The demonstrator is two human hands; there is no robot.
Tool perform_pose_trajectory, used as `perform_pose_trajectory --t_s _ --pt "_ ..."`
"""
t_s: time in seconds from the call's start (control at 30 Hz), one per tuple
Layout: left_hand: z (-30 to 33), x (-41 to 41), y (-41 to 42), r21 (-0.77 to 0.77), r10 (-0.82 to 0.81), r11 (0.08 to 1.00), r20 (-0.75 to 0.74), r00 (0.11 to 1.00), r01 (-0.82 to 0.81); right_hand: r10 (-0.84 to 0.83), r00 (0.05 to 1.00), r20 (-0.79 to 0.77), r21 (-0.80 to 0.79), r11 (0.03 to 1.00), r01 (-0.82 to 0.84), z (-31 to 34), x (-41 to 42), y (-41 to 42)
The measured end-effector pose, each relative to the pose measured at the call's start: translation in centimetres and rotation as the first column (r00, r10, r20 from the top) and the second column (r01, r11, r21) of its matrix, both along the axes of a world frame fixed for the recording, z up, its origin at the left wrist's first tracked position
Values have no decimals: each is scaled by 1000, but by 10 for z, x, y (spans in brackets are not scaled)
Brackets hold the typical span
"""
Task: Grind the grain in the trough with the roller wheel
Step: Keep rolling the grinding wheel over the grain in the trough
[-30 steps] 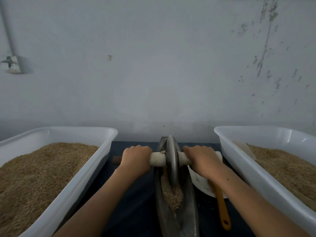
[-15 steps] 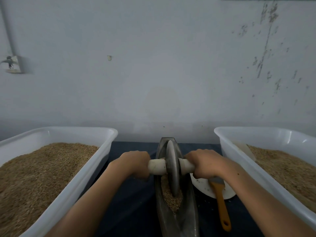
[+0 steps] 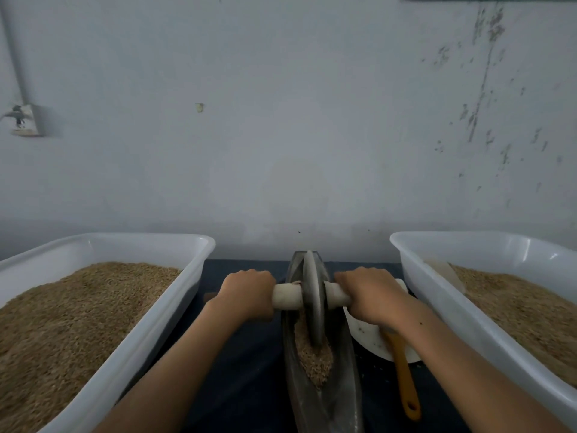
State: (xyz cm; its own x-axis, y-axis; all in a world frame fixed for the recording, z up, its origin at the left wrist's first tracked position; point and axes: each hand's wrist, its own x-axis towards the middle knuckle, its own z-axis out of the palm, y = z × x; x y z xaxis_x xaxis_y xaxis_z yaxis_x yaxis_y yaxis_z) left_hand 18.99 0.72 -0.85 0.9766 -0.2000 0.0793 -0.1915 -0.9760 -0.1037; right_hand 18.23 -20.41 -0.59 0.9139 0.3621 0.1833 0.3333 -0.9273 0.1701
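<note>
Both hands and the wheel point(image 3: 313, 300) have rolled away toward the trough's point(image 3: 343, 385) far end. One wheel stands upright in one trough, on the grain point(image 3: 313, 359), between the two fists. Left hand point(image 3: 246, 293) and right hand point(image 3: 370, 295) each curl tightly round the axle point(image 3: 287, 296). Two tubs point(image 3: 103, 379) flank them.

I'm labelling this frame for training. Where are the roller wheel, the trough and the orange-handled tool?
roller wheel point(image 3: 313, 295): head view, on the disc's rim.
trough point(image 3: 343, 367): head view, on its right metal wall.
orange-handled tool point(image 3: 404, 375): head view, mid-handle.
</note>
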Motion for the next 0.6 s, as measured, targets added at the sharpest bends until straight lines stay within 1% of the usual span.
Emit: perform_pose_trajectory --t_s 0.07,0.1,0.17,0.2,0.27,0.33,0.43,0.5,0.53,0.6 --pt "3 -1 3 -38 2 999 -164 987 -8 -10 993 -120 -59 998 3 8 -2 1" --pt "4 -2 4 -57 -3 998 -221 975 -10 -13 986 -169 -67 998 1 11 -4 1" --pt "4 -2 4 -63 -6 998 -250 968 -10 -19 972 -234 -62 998 4 14 -5 1" --pt "4 -3 4 -50 2 999 -225 974 -14 -26 970 -243 -61 998 11 14 -4 1" --pt "3 -4 2 -17 22 1000 -122 992 -24 -44 977 -209 -50 998 34 11 -2 2" --pt "-1 -2 -1 1 21 1000 20 1000 -21 -44 994 -97 -7 999 43 5 0 2" --pt "-7 -3 -6 -6 23 1000 224 974 -23 -41 993 107 69 997 34 -7 3 3" --pt "-10 -3 -7 -28 30 999 260 965 -24 -33 988 152 108 994 17 -12 4 4" --pt "-10 -2 -6 -29 27 999 250 968 -21 -33 989 147 113 993 16 -11 3 4" --pt "-7 -1 -4 -12 14 1000 183 983 -12 -42 995 87 63 997 37 -5 0 4"
